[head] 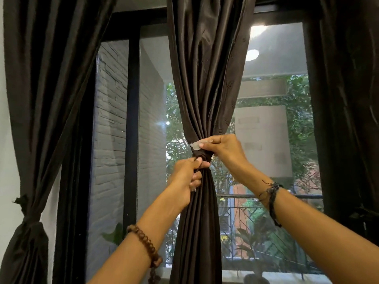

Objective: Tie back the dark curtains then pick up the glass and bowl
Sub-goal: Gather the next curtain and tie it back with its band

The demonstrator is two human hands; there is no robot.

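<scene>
Dark curtain [207, 78], the middle panel, hangs at the centre of the view with its long axis vertical, running from 12 o'clock down to 6 o'clock. It is broad at the top, pinched to a tight waist at mid-height, and falls below as a narrow column of folds. A dark tie band [203, 156] wraps that waist. The right hand [223, 149] sits at the waist from the 3 o'clock side, fingers curled onto the band and gathered cloth, with a small pale scrap [195, 144] showing at its fingertips. The left hand [185, 181] is just below, at 7 o'clock of the knot, fingers curled round the bunched fabric. Both hands touch the curtain; the wrists are well apart. A second curtain [41, 99] at 9 o'clock is already tied low down, and a third [348, 99] hangs at 3 o'clock. Open window glass [151, 119] lies on either side of the middle panel, framed by the black window frame [132, 119].
</scene>
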